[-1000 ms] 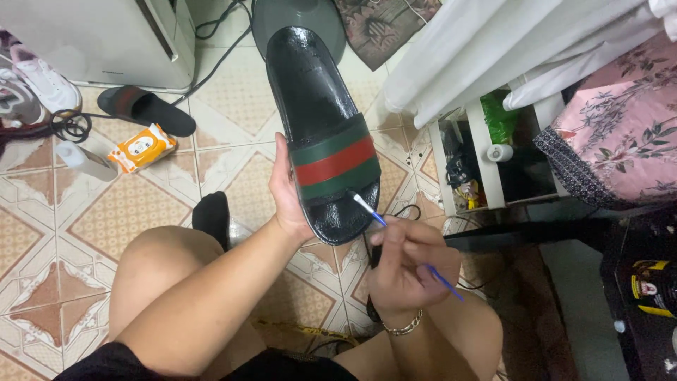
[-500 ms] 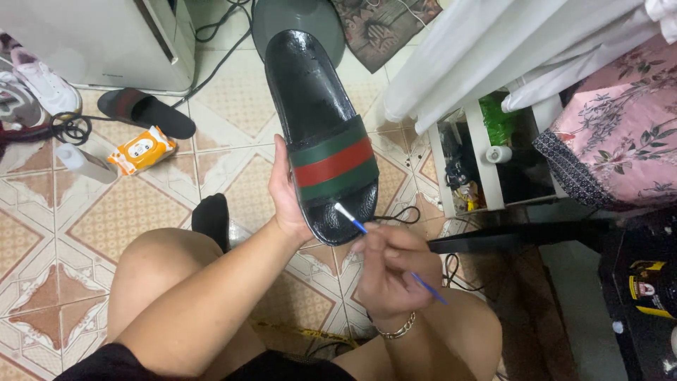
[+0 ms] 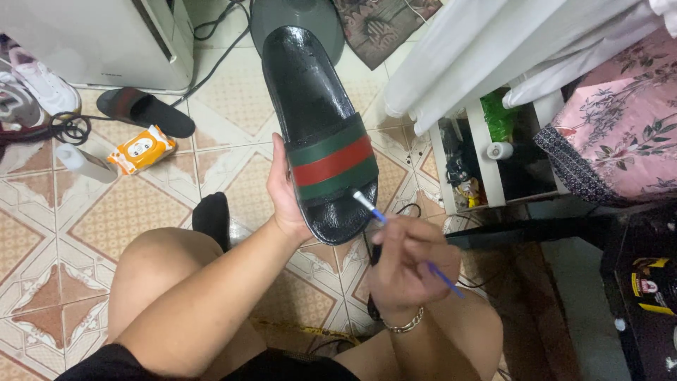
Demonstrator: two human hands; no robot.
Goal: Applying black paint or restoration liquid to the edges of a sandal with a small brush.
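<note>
Both hands busy, apart from each other, each clamped on its own thing. Right hand [image 3: 403,262] closed around a thin blue-handled brush [image 3: 395,229], pinch grip, white tip touching the toe end of the slide sandal [image 3: 317,120] just below the strap. Metal bracelet [image 3: 403,326] on that wrist. Left hand [image 3: 285,194] grips the sandal from its left edge, fingers wrapped under and out of sight, thumb side showing, holding it up above the floor, toe toward the person, heel pointing away.

Sandal: black, glossy, wet-looking footbed; green-red-green strap [image 3: 331,161] across the front. Judgement on progress: footbed beyond the strap already shines evenly, so coating or cleaning there looks mostly done; brush sits at the toe edge, so that part seems in hand; strap and underside can't be judged from this view.

Below the hands: bare knees, black shorts. Left of the left hand, on the tiled floor [image 3: 106,212], a black sock [image 3: 211,217]. Further left and beyond: orange wipes pack [image 3: 141,149], white tube [image 3: 84,164], second black slide [image 3: 144,111], white sneaker [image 3: 42,83], white appliance [image 3: 99,35] with cables.

Beyond the sandal heel: dark round base [image 3: 331,21], patterned mat [image 3: 384,21]. Right of the right hand: white shelf unit [image 3: 479,152] with green bottle [image 3: 499,116], white curtain [image 3: 493,49], pink floral fabric [image 3: 620,134].
</note>
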